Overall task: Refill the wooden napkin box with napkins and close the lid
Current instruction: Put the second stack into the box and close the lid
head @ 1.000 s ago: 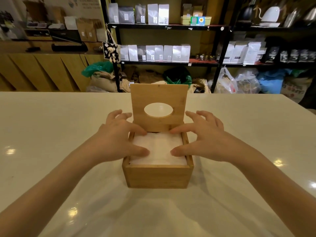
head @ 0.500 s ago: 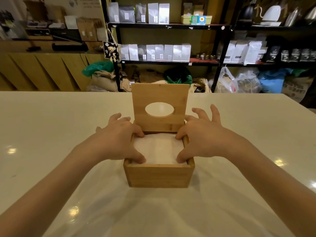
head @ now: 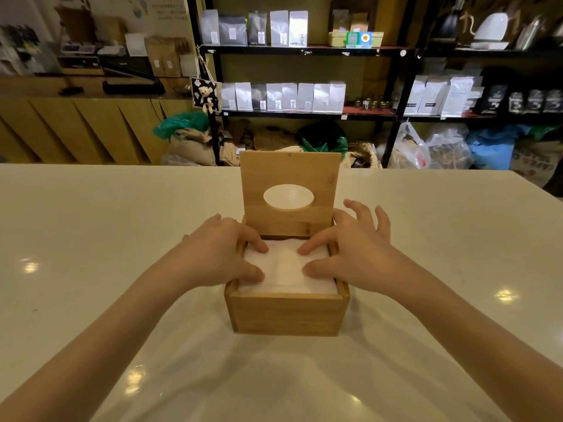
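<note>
both hands, left hand (head: 219,257) and right hand (head: 356,257), press spread fingers flat on napkins (head: 285,269) inside the wooden box (head: 286,315). next, likely lowering the upright lid (head: 289,190).

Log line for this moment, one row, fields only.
stage: pressing napkins down | left hand: flat on napkins | right hand: flat on napkins | wooden box: filled | lid: upright, open | next: likely close lid

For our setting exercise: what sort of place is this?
Probably a coffee shop: shelves of sealed bags, sacks on the floor, a kettle, and a napkin box on the counter.
</note>
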### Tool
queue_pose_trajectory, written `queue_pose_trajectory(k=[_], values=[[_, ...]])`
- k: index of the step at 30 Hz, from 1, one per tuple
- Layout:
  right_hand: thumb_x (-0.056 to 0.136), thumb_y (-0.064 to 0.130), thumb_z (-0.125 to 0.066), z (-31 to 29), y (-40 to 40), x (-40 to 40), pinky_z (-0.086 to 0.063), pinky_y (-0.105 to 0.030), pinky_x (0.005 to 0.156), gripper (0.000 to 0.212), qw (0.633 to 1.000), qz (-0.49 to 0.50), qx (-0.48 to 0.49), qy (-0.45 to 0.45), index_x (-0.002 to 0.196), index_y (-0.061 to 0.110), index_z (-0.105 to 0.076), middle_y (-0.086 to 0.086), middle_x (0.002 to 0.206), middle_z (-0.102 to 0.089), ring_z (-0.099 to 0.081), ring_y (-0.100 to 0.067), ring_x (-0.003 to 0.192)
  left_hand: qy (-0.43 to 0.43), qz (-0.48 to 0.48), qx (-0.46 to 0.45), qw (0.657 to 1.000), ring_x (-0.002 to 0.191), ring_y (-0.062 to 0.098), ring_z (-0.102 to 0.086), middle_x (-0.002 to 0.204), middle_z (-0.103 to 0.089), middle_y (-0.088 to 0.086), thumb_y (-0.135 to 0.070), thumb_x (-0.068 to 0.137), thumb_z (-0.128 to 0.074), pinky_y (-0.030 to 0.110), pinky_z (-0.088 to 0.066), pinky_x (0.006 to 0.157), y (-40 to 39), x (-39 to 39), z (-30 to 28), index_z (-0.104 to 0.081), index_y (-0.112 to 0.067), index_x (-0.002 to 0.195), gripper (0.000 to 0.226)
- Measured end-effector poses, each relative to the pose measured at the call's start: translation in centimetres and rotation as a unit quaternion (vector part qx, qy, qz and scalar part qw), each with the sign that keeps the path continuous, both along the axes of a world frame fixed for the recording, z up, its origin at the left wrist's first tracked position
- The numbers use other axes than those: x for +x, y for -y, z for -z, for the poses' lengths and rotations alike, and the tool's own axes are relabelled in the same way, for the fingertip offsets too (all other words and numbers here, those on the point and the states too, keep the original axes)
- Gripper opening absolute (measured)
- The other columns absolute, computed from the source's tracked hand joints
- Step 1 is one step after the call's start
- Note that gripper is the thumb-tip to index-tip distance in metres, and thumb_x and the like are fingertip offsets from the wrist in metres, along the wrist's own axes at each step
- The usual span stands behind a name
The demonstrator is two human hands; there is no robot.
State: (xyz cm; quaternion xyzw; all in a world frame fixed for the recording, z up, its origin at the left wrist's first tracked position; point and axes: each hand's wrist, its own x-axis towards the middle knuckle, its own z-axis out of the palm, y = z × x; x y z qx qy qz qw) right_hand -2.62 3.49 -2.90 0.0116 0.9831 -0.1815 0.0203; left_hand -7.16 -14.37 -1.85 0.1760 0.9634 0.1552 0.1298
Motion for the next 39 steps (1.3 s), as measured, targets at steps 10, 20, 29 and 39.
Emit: queue_pose_trajectory(k=[10,20,29,39], values=[[0.073,0.038,-0.069,-3.6,-1.7,0.2,-0.013,-0.045,0.114,0.023,0.955,-0.015,-0.163,-0.247,0.093,0.046,-0.064,0.016,0.135,-0.044,-0.023,-0.010,0.136,-0.166,0.007,0.172,0.971,0.122,0.010,-0.040,0.116,-0.052,-0.012,-0.037,0.071,-0.070,0.032,-0.032,0.094,1.1,-0.4,-4.4,-0.059,-0.030,0.076,0.014],[0.078,0.043,-0.058,-3.8,-1.4,-1.9,-0.018,-0.037,0.113,0.080,0.933,-0.078,-0.037,-0.351,0.144,0.029,-0.015,0.002,0.141,-0.043,-0.026,-0.017,0.136,-0.347,0.083,0.220,0.908,0.142,0.007,-0.004,0.155,-0.014,-0.008,-0.069,0.068,-0.051,0.033,-0.008,0.113,-0.6,-3.4,-1.8,-0.005,-0.044,0.139,0.088],[0.077,0.035,-0.056,-2.5,-2.0,-3.0,-0.016,-0.041,0.106,0.056,0.908,-0.101,0.086,-0.398,0.129,0.018,-0.049,-0.003,0.131,-0.058,-0.027,-0.014,0.125,-0.393,0.091,0.187,0.896,0.139,0.018,-0.023,0.140,-0.047,0.000,-0.057,0.074,-0.035,0.034,-0.009,0.107,-0.6,-3.6,-1.4,-0.053,-0.027,0.122,0.059],[0.091,0.037,-0.042,-2.2,-1.2,0.4,-0.018,-0.045,0.110,0.032,0.883,-0.123,0.061,-0.448,0.098,0.021,-0.069,0.006,0.096,-0.075,-0.060,-0.014,0.106,-0.398,0.104,0.259,0.874,0.107,0.002,-0.050,0.106,-0.061,-0.017,-0.049,0.082,-0.045,0.041,-0.026,0.106,0.8,-0.1,-0.4,-0.060,-0.033,0.109,0.035]])
